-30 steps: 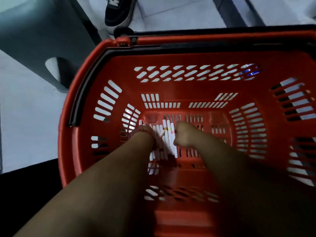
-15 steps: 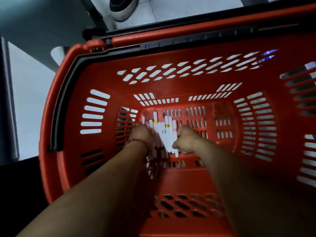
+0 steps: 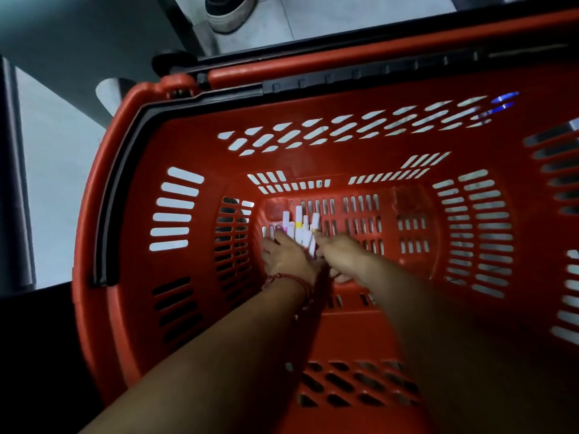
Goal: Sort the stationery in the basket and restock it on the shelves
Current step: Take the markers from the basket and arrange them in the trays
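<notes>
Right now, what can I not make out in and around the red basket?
Head view only:
- Left hand, right hand: fingers hidden by their own backs; grip unclear.
- Pens: lower ends hidden under the hands; count and print too small.
- Shoe: cut by top edge.
- Basket: right side cut off.

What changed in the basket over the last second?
The left hand and right hand closed in on the white pens, bunching them tighter; the left now covers their near ends. Both grip them as before; pens remain on the red basket floor.

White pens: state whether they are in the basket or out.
In: the white pens lie bunched on the basket floor.
</notes>
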### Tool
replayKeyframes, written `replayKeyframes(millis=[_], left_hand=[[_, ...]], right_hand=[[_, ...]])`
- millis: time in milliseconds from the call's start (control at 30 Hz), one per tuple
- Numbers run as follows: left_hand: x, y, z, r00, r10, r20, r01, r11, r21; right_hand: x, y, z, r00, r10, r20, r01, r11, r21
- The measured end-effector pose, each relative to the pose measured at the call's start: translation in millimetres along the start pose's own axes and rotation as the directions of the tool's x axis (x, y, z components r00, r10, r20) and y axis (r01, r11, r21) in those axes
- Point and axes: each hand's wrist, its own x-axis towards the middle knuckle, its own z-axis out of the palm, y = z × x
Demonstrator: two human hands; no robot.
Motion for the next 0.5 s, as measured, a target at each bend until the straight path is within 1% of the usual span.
replayKeyframes(millis=[67,100,133,167,200,233,267,300,367,400,467,500], left_hand=[[-2,3,4,1.0,-0.013,0.001,0.013,0.996,0.084],[-1,4,9,0.999,-0.029,-0.032,0.033,0.992,0.121],[-1,5,13,0.996,-0.039,-0.083,0.051,0.988,0.149],[-1,5,17,0.986,-0.024,-0.166,0.049,0.988,0.148],[1,4,18,0.966,-0.008,-0.26,0.04,0.992,0.119],[0,4,19,0.954,-0.019,-0.298,0.05,0.994,0.096],[0,4,18,0.963,-0.007,-0.268,0.041,0.992,0.12],[0,4,17,0.972,0.035,-0.23,0.005,0.986,0.167],[-4,6,10,0.979,0.075,-0.187,-0.035,0.978,0.206],[-3,6,9,0.985,0.062,-0.163,-0.028,0.978,0.207],[3,7,12,0.984,0.029,-0.177,-0.003,0.989,0.145],[8,6,11,0.99,0.027,-0.141,-0.012,0.994,0.109]], right_hand=[[-1,-1,-3,1.0,-0.014,-0.017,0.014,1.0,-0.011],[-2,-2,-4,1.0,-0.02,-0.021,0.02,1.0,-0.003],[-2,-3,-5,1.0,-0.015,-0.016,0.015,1.0,0.014],[-2,-3,-5,1.0,-0.012,-0.01,0.012,1.0,0.027],[-2,-3,-5,1.0,-0.016,-0.011,0.016,1.0,0.023],[-2,-2,-4,0.999,-0.029,-0.019,0.03,0.999,0.017],[-2,-2,-4,0.999,-0.045,-0.026,0.045,0.999,0.013],[-2,-1,-4,0.998,-0.056,-0.028,0.056,0.998,0.016],[-4,-1,-4,0.999,-0.051,-0.005,0.051,0.999,0.015],[-6,-1,-4,0.999,-0.043,0.01,0.042,0.999,0.013],[-8,-4,-5,0.999,-0.037,0.02,0.037,0.999,0.013],[-8,-4,-5,0.999,-0.04,0.016,0.039,0.999,0.013]])
